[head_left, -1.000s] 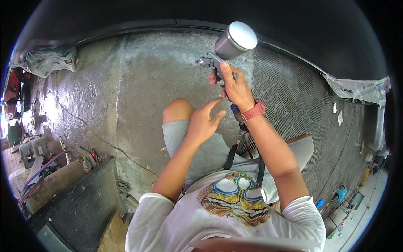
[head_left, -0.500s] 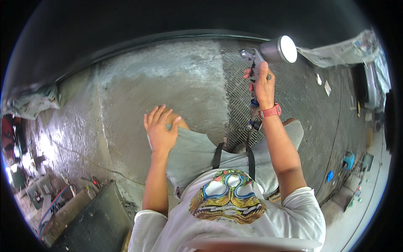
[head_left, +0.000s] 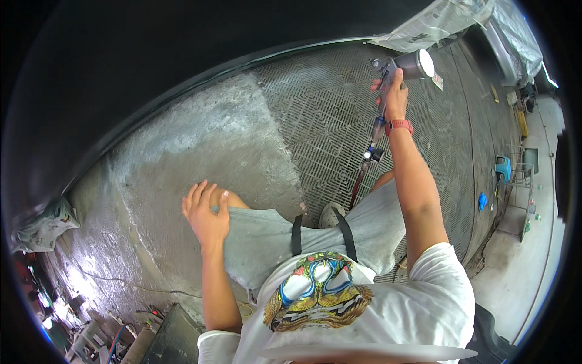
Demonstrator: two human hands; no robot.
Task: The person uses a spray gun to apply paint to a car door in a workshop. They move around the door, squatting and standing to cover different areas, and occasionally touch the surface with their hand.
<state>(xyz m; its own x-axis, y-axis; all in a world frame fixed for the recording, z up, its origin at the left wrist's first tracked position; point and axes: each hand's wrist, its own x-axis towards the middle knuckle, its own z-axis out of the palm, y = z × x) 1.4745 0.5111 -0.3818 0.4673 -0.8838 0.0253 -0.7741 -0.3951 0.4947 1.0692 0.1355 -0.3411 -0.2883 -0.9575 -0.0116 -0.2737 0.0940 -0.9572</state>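
Note:
My right hand (head_left: pixel 394 97) is wrapped round the handle of a spray gun (head_left: pixel 387 74), held out ahead on the right. A metal paint cup (head_left: pixel 412 64) with a white round end sticks out from the gun to the right. Below the handle hang a fitting (head_left: pixel 370 153) and a dark reddish air hose (head_left: pixel 357 188). The gun's nozzle points left, toward a large dark glossy panel (head_left: pixel 121 67). My left hand (head_left: pixel 207 212) rests on my left knee, over the grey shorts, with its fingers spread and nothing in it.
Patterned grating (head_left: pixel 327 115) covers the floor on the right; wet concrete (head_left: pixel 200 164) lies on the left. Plastic sheeting (head_left: pixel 436 27) hangs at the far right. A blue stool (head_left: pixel 502 168) stands by the right wall. A thin cable (head_left: pixel 133 283) crosses the floor at left, near a dark box (head_left: pixel 173 337).
My view has turned to the right, showing more grating and sheeting. The spray gun in my right hand now sits farther out. My left hand stays on the knee.

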